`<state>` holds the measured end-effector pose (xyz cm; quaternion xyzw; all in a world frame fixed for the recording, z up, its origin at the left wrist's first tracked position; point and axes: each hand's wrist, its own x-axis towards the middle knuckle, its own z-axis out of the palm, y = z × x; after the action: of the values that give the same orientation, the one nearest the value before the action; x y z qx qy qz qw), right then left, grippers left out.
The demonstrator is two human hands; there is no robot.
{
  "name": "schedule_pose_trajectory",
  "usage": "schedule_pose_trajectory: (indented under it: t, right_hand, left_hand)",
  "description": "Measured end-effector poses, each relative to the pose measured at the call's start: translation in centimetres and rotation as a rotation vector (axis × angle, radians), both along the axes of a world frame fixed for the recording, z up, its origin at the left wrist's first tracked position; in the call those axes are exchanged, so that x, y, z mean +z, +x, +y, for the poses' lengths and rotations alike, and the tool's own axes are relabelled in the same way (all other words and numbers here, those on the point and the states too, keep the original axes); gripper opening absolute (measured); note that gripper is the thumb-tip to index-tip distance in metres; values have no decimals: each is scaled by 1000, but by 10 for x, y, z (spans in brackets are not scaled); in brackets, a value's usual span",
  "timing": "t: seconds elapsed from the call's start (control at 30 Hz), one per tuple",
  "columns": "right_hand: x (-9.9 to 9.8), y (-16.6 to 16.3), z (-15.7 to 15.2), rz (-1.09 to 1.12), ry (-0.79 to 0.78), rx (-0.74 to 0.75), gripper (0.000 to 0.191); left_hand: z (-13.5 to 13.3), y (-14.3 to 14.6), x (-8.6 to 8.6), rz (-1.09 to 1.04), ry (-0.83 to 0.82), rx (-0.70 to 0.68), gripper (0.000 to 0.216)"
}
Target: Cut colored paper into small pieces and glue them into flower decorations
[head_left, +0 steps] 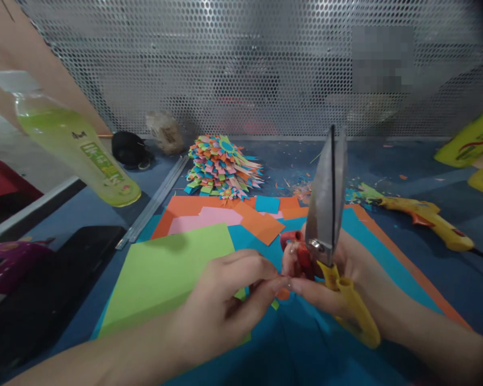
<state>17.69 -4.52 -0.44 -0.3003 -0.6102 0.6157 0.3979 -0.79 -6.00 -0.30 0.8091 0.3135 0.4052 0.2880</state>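
My right hand (338, 289) is closed round a pair of scissors (326, 214) with one red and one yellow handle, the blades shut and pointing up and away. My left hand (225, 300) is pinched, its fingertips meeting those of the right hand over a tiny orange paper scrap (282, 294). Both hands hover over a blue sheet (298, 343). A green sheet (165, 273) lies just left of the left hand. Orange and pink sheets (225, 217) lie beyond it.
A pile of small multicoloured paper pieces (221, 169) sits further back. A yellow glue gun (422, 217) lies at the right. At the left stand a bottle of green liquid (80, 147), a black object (131, 149) and a dark device (52, 289). Perforated metal mesh (241, 64) closes the back.
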Motion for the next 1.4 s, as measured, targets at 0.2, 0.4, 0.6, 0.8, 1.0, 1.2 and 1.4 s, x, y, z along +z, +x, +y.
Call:
schedule_pose_trajectory:
  t: [0.2,0.4,0.6,0.8,1.0,1.2,1.4]
  right_hand:
    - [5,1,2,-29,-72,-39,33]
    - [9,-1,4,-7,-182,-34,31]
    - [6,-1,6,-13,-233,-34,34]
    - [4,0,6,3,-162,46,34]
    - [2,5,3,-26,-76,61,28]
    - [3,2,1,-60,-62,69,34]
    - [1,-1,1,-34,-122,34,40]
  left_hand:
    - [3,2,3,-62,-382,-29,20]
    - [5,1,4,64,-477,-35,39]
    - [4,1,5,89,-352,-4,38]
    - [4,1,8,118,-263,-40,31]
    - [2,-2,6,200,45,-94,24]
    - [2,-4,5,213,71,-82,21]
    - [2,-5,1,246,-32,-112,19]
